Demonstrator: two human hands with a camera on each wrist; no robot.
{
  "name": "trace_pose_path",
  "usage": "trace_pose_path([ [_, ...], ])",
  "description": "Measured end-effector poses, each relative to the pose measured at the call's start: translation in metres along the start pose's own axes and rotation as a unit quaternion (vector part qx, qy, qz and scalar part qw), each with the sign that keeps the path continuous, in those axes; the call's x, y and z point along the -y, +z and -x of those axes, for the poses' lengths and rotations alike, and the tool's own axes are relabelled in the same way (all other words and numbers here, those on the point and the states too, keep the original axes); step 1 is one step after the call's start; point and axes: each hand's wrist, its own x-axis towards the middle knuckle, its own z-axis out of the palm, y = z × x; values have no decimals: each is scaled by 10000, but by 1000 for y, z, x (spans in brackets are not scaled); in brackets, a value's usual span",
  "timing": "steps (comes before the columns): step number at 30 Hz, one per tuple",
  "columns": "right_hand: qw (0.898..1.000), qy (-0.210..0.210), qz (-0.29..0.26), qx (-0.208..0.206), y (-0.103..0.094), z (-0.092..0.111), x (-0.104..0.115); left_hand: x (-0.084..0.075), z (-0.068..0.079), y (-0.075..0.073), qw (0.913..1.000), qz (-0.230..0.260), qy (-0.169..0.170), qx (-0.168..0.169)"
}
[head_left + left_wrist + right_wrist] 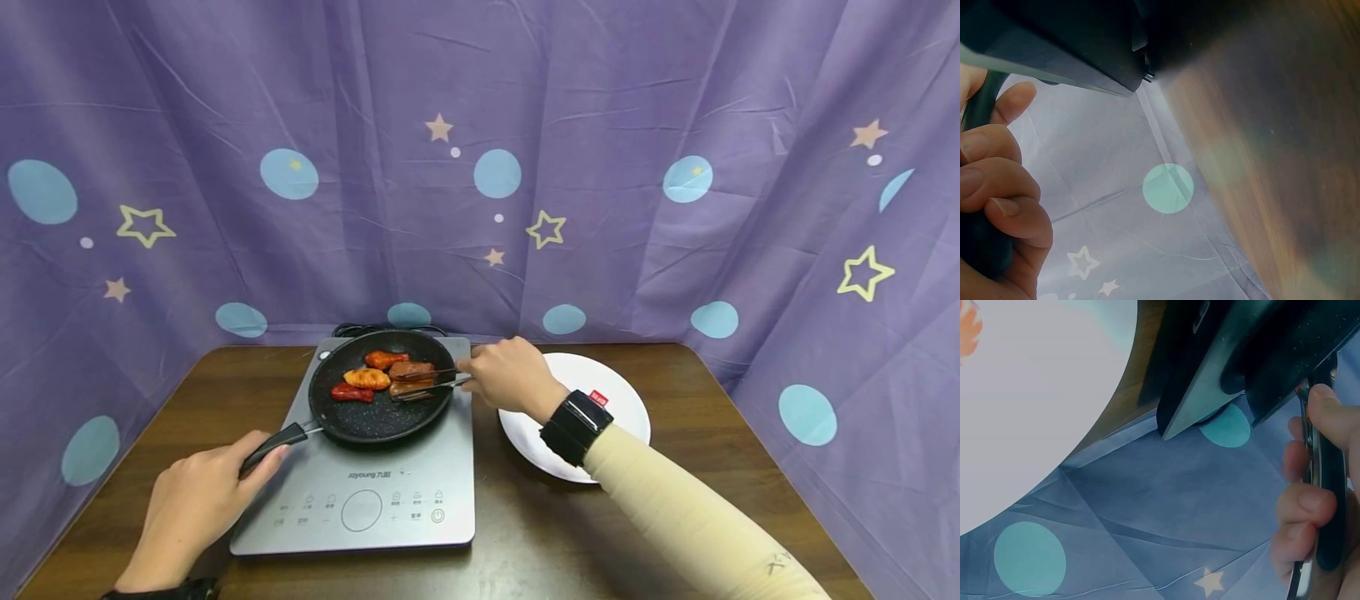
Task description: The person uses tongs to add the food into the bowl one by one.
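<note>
My left hand grips the black handle of a frying pan, its fingers curled round it in the left wrist view. My right hand holds metal tongs with dark grips, reaching over the pan's right rim. The tong tips lie at two brown meat pieces on the right side of the pan. Beside these are an orange-red drumstick, a yellow-orange grilled piece and a dark red piece.
The pan stands on a silver induction cooker with touch controls near its front. Right of it, a white plate lies partly under my right forearm; an orange patch shows on it. A purple curtain closes off the wooden table's back.
</note>
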Motion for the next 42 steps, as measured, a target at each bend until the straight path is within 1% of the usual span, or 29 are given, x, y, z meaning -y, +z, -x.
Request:
trace_pose_path([
  [7, 9999, 114, -26, -124, 4, 0, 3, 0, 1, 0, 10000, 38, -20, -3],
  [16, 9997, 169, 8, -149, 8, 3, 5, -1, 2, 0, 10000, 51, 0, -1],
  [21, 9998, 139, -36, -168, 4, 5, 5, -1, 2, -1, 10000, 32, -14, 2],
  [26, 9992, 192, -270, -241, -4, 11, 1, 0, 1, -1, 10000, -2, 22, -38],
  [30, 9985, 300, -349, -304, -14, 24, -9, 0, 1, -1, 10000, 22, 13, -28],
  [34, 9977, 498, -323, -322, -23, 45, -26, 0, 1, 0, 10000, 39, -8, -9],
  [37, 9968, 701, -304, -226, -27, 65, -41, 0, 1, 0, 10000, 16, -3, -16],
  [42, 9942, 1023, -324, -20, -25, 104, -64, 0, 0, 1, 10000, -35, 27, -33],
])
